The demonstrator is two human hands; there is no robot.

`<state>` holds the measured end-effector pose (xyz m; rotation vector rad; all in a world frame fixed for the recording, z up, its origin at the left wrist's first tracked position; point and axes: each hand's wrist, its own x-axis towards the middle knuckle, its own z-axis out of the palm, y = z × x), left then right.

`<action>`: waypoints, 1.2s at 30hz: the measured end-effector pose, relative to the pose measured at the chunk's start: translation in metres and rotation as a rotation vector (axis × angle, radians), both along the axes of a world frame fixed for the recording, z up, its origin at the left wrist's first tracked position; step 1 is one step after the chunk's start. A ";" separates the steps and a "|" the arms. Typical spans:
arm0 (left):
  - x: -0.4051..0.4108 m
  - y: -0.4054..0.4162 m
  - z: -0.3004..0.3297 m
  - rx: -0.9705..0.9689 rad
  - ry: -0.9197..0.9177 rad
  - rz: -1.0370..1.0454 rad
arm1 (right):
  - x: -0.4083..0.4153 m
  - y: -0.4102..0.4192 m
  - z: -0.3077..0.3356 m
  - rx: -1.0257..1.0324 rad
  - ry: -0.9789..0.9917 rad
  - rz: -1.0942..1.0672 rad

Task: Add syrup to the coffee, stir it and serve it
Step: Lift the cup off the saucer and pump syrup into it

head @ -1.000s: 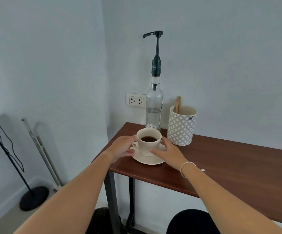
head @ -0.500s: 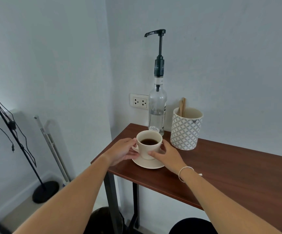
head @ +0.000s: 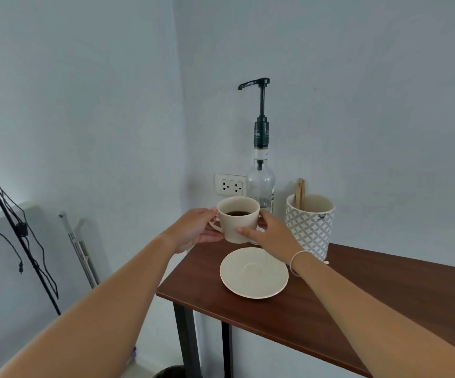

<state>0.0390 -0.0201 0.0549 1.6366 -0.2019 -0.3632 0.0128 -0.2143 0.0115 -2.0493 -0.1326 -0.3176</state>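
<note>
A cream coffee cup (head: 236,223) with dark coffee in it hangs in the air above its saucer (head: 253,272), which lies bare on the brown table (head: 357,296). My left hand (head: 197,231) grips the cup by its handle side. My right hand (head: 271,234) holds the cup's right side. Behind the cup stands a clear syrup bottle (head: 261,184) with a tall black pump whose spout points left, above the cup. A patterned pot (head: 311,225) to the right holds wooden stir sticks (head: 300,192).
The table stands in a room corner with a wall socket (head: 230,184) behind the cup. To the left, off the table, a black stand with cables (head: 13,230) and a folded white frame (head: 80,249) lean near the wall.
Both hands have lifted the cup off the saucer and raised it toward the bottle. The saucer stays on the table.
</note>
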 end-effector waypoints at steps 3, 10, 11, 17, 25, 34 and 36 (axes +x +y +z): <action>0.015 0.009 0.024 0.012 -0.027 -0.022 | 0.013 0.010 0.024 -0.002 -0.048 -0.040; 0.052 0.020 0.072 -0.006 -0.100 -0.095 | 0.037 0.019 0.073 -0.083 -0.085 -0.099; 0.057 0.020 0.079 -0.011 -0.112 -0.105 | 0.041 0.019 0.080 -0.089 -0.090 -0.104; 0.079 0.015 0.110 -0.008 -0.181 -0.132 | 0.053 0.013 0.124 -0.085 -0.193 -0.190; 0.100 0.006 0.144 -0.026 -0.224 -0.151 | 0.075 0.008 0.199 -0.007 -0.456 -0.515; 0.112 -0.005 0.172 -0.023 -0.267 -0.184 | 0.108 0.009 0.247 0.270 -0.272 -0.508; 0.109 -0.007 0.177 -0.024 -0.275 -0.190 | 0.108 0.009 0.251 0.309 -0.193 -0.460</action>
